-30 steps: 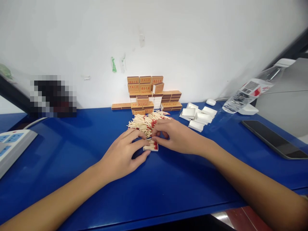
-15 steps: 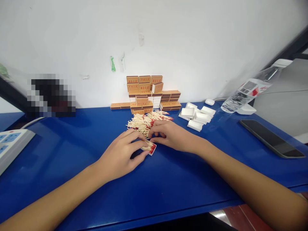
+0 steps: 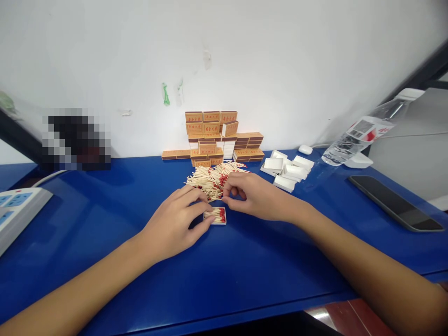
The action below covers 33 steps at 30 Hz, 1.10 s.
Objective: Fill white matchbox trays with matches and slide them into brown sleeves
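A small white matchbox tray [image 3: 216, 215] filled with red-tipped matches lies on the blue table [image 3: 105, 210]. My left hand [image 3: 175, 224] holds the tray's left end between thumb and fingers. My right hand [image 3: 255, 196] rests just behind the tray, fingers curled at the near edge of a loose pile of matches [image 3: 213, 177]; whether it pinches any matches I cannot make out.
Stacked orange matchbox sleeves [image 3: 217, 137] stand against the wall. Several empty white trays [image 3: 289, 167] lie to the right. A tilted water bottle [image 3: 360, 135] and a dark phone [image 3: 397, 203] are at the right. A white power strip [image 3: 17, 212] sits at the left.
The filled tray has been turned square and now lies flat on the table. My right hand has drawn back slightly toward the match pile.
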Each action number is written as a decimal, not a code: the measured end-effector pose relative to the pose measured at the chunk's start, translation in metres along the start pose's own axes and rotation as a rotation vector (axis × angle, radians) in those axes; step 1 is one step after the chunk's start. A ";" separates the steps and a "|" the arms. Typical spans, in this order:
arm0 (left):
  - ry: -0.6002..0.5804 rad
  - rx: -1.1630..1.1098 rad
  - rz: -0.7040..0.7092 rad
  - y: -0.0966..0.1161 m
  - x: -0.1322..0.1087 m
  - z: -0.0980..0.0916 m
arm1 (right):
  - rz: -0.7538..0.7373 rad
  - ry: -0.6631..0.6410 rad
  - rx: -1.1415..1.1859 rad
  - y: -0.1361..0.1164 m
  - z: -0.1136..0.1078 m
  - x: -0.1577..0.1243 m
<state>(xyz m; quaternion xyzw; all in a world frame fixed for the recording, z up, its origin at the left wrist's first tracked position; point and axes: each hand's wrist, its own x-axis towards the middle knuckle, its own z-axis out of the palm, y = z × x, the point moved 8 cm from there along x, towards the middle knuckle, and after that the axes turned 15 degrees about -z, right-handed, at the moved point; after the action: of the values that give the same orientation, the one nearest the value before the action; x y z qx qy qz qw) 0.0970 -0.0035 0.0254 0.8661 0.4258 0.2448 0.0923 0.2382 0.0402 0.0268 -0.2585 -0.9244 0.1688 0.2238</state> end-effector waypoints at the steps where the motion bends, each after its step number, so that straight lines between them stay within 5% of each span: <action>1: -0.004 0.000 -0.009 0.000 0.000 0.000 | -0.004 -0.005 0.023 -0.003 0.001 0.000; 9: -0.035 0.021 -0.099 -0.003 0.000 -0.002 | -0.040 -0.063 0.010 -0.013 0.017 0.000; 16: -0.078 0.067 -0.086 -0.009 -0.001 0.008 | -0.051 0.059 -0.148 -0.008 -0.018 -0.002; 23: -0.041 0.018 -0.039 -0.004 -0.002 0.004 | 0.355 -0.050 -0.535 0.061 -0.085 -0.043; 33: -0.056 -0.006 -0.038 -0.007 -0.001 0.006 | 0.649 -0.212 -0.360 0.103 -0.099 -0.092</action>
<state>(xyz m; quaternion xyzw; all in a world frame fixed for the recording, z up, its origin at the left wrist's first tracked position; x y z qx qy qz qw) 0.0943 0.0002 0.0174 0.8640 0.4388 0.2201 0.1117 0.3996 0.0920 0.0366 -0.5539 -0.8274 0.0915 0.0132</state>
